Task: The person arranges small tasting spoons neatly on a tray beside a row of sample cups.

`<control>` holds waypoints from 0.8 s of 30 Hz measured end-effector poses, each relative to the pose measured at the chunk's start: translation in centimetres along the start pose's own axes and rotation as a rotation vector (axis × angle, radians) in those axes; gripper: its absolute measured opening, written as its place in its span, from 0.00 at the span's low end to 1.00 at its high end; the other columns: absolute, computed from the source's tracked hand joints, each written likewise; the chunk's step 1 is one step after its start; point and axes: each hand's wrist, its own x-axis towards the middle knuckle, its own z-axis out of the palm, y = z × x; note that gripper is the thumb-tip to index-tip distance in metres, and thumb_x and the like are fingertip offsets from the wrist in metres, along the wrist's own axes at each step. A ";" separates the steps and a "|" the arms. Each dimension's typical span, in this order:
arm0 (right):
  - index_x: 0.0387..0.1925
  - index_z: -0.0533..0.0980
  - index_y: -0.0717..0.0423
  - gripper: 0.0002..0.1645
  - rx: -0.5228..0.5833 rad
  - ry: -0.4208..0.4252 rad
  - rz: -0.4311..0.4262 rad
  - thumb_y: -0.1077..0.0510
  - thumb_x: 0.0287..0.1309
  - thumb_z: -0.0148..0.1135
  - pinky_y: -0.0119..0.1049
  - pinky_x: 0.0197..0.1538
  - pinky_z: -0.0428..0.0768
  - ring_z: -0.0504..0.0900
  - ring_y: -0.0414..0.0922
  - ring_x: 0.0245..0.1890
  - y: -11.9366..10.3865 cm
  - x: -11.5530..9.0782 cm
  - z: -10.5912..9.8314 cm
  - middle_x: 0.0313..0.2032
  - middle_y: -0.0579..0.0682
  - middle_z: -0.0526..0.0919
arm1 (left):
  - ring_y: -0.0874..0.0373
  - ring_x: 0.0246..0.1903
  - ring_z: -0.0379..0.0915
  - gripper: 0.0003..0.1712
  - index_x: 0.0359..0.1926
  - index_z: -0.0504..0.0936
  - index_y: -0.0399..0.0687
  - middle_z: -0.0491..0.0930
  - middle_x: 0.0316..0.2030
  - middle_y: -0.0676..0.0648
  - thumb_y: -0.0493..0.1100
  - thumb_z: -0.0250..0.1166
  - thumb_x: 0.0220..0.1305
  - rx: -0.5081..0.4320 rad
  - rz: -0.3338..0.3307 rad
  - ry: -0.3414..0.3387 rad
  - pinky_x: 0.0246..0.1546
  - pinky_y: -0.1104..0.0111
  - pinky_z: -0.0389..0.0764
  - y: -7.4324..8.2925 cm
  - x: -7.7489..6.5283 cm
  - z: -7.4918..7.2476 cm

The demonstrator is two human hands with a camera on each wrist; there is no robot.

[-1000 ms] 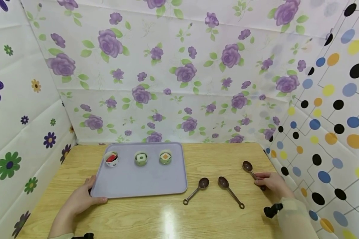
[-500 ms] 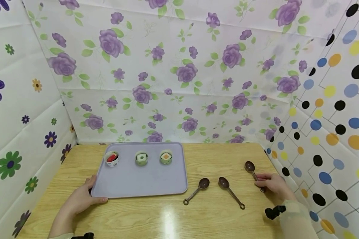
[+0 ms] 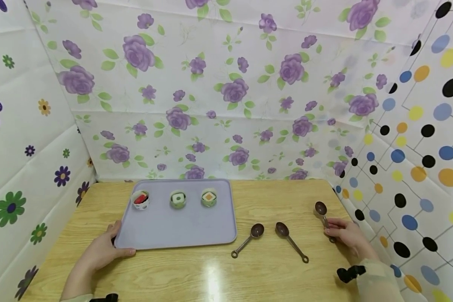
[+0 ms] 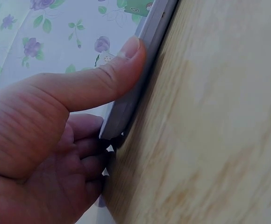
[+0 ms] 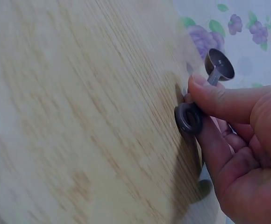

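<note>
My right hand (image 3: pixel 347 235) pinches the handle of a dark brown spoon (image 3: pixel 321 208) between thumb and fingers at the table's right side. Its bowl points away from me, and the ring at its handle end (image 5: pixel 188 118) shows beside my fingers in the right wrist view. At the near left corner of a lilac tray (image 3: pixel 181 230), my left hand (image 3: pixel 100 249) holds the rim, its thumb along the front edge and its fingers at the left side. Two more brown spoons, one nearer the tray (image 3: pixel 256 230) and one farther right (image 3: pixel 282 229), lie on the table.
Along the tray's back stand three small cups: one with a red piece (image 3: pixel 140 200), one with a white piece (image 3: pixel 178 199), one with a white-and-orange piece (image 3: pixel 209 198). Patterned cloth walls (image 3: pixel 234 126) enclose the wooden table (image 3: pixel 173 277) at the back and both sides.
The spoon in my right hand has shifted a little to the right, its bowl turning slightly. My left hand and the tray have stayed in place.
</note>
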 end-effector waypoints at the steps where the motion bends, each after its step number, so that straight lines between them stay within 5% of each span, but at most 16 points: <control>1: 0.72 0.69 0.75 0.41 -0.001 0.002 0.002 0.61 0.65 0.77 0.30 0.44 0.86 0.84 0.31 0.42 -0.1 0.0 0.1 0.47 0.43 0.88 | 0.17 0.77 0.34 0.81 0.81 0.38 0.24 0.38 0.79 0.20 0.68 0.81 0.54 0.000 -0.003 0.000 0.72 0.25 0.45 -0.1 0.0 0.0; 15: 0.76 0.63 0.75 0.43 0.089 0.049 -0.011 0.62 0.70 0.72 0.30 0.46 0.87 0.85 0.31 0.42 -0.4 0.0 1.4 0.56 0.54 0.84 | 0.18 0.77 0.34 0.81 0.81 0.38 0.24 0.38 0.79 0.19 0.67 0.81 0.55 -0.004 -0.004 0.002 0.73 0.26 0.45 0.2 -0.2 -0.2; 24: 0.75 0.66 0.68 0.39 0.385 0.132 -0.009 0.65 0.69 0.71 0.29 0.45 0.87 0.87 0.33 0.41 -2.2 -0.2 4.1 0.44 0.38 0.88 | 0.18 0.77 0.35 0.79 0.81 0.39 0.24 0.38 0.79 0.19 0.66 0.81 0.56 0.008 0.004 0.004 0.73 0.27 0.46 0.2 -0.3 -0.2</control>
